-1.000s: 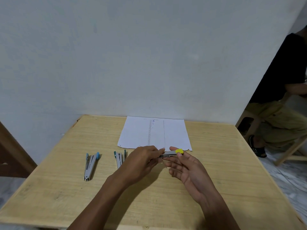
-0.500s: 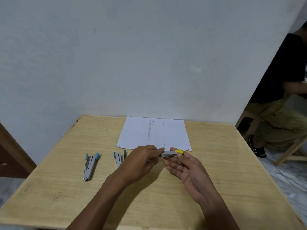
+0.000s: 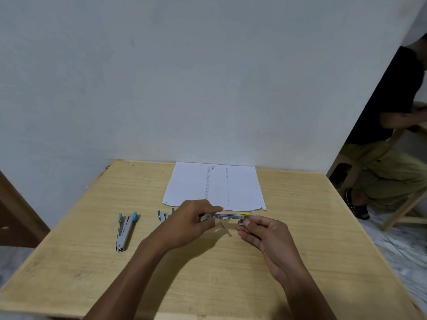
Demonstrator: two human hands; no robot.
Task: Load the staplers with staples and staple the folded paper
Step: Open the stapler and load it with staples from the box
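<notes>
We grip the yellow-tipped stapler (image 3: 227,216) in our left hand (image 3: 189,220), right hand (image 3: 265,236) pinching its end, just beside the paper (image 3: 215,185) on the wooden table (image 3: 300,262); white wall (image 3: 208,88) behind.

The left forearm (image 3: 136,266) and right forearm (image 3: 302,289), at the bottom of the frame, are bare. The left hand (image 3: 191,219) and right hand (image 3: 268,236) are bare too, with short fingernails.

1 wide head view, forward and down, seemingly close over table (image 3: 69,273)
</notes>
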